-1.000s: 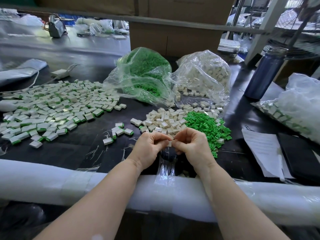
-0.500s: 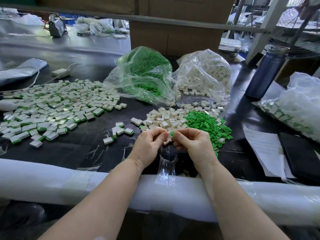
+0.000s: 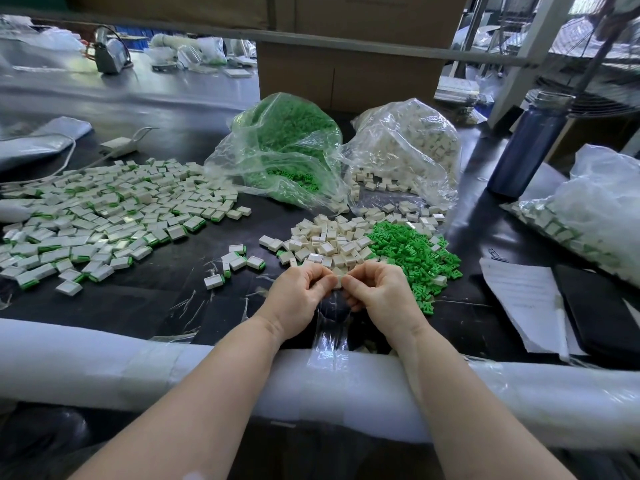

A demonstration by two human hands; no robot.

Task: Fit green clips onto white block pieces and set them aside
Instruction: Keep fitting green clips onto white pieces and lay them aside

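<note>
My left hand and my right hand meet fingertip to fingertip just in front of the loose piles, both pinching one small white block piece between them. Its green clip is hidden by my fingers. Behind my hands lies a heap of plain white blocks, with a heap of green clips to its right. A wide spread of finished blocks with green clips covers the table's left side, and a few more finished ones lie close to my left hand.
A clear bag of green clips and a clear bag of white blocks stand at the back. A dark blue bottle, papers, a black pad and another bag sit right. White foam padding lines the near edge.
The green clip that showed between my fingertips half a second ago is now covered as both hands press together on the block. My hands stayed in the same spot.
</note>
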